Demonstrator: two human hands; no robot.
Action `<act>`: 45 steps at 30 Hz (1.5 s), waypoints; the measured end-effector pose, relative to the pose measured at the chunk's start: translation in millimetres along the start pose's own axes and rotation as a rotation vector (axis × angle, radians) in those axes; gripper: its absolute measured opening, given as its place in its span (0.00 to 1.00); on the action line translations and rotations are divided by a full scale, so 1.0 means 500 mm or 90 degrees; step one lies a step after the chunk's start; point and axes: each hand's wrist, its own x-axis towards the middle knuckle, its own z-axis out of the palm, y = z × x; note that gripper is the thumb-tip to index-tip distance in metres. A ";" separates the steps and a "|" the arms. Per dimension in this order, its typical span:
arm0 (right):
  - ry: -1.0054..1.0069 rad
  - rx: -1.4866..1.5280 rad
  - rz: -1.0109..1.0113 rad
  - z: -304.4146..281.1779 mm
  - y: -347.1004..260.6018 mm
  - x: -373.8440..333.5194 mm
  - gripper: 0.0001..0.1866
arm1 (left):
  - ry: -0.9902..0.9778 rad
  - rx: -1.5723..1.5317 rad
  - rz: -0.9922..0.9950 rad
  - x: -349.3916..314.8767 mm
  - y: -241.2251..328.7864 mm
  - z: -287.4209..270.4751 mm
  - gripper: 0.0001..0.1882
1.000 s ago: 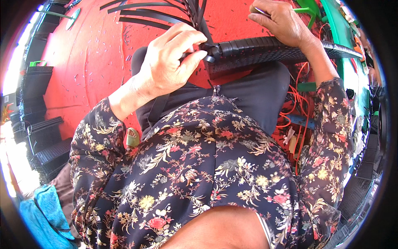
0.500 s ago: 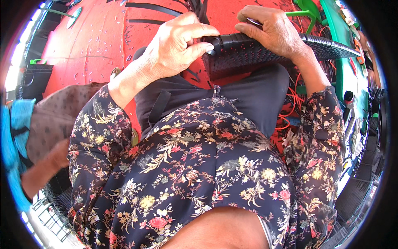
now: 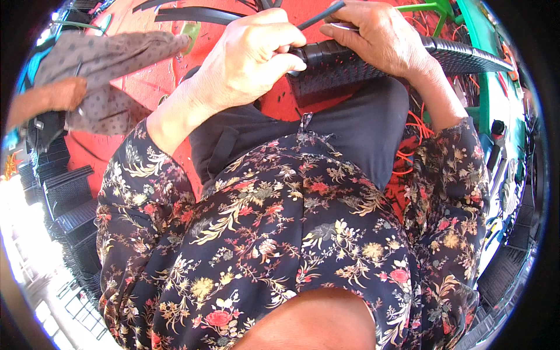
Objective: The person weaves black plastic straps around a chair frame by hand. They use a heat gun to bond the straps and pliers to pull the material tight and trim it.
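Observation:
A black woven panel (image 3: 332,73) of flat plastic strips stands over my lap, its thick rim toward the top. My left hand (image 3: 248,61) is closed at the rim's left end, thumb and fingers pinching a black strip there. Above the rim, my right hand (image 3: 379,41) grips a dark flat strip (image 3: 319,16) that slants up from near my left fingers. Something thin and pale also shows between the right fingers, too small to name. Several loose black strips (image 3: 198,13) fan out beyond my left hand.
The red floor (image 3: 137,81) carries scattered strip scraps. At left another person in dotted grey trousers (image 3: 111,58) stands close, one hand (image 3: 70,93) low. Black woven pieces (image 3: 70,201) are stacked at left; orange cord (image 3: 417,128) and a green stool (image 3: 440,11) are at right.
My right hand has shifted slightly up and left, and a strip now shows slanting from it. The other person at left has moved farther up the view, a leg stretched forward.

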 end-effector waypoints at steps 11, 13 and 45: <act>0.110 0.115 0.050 0.003 0.045 -0.014 0.10 | 0.032 -0.078 -0.078 -0.011 0.006 0.017 0.23; 0.103 0.137 0.092 0.000 0.050 -0.016 0.10 | 0.060 -0.068 -0.081 -0.017 0.010 0.019 0.22; 0.125 -0.139 -0.298 0.098 -0.015 0.126 0.03 | -0.110 0.246 -0.076 -0.139 -0.118 -0.088 0.18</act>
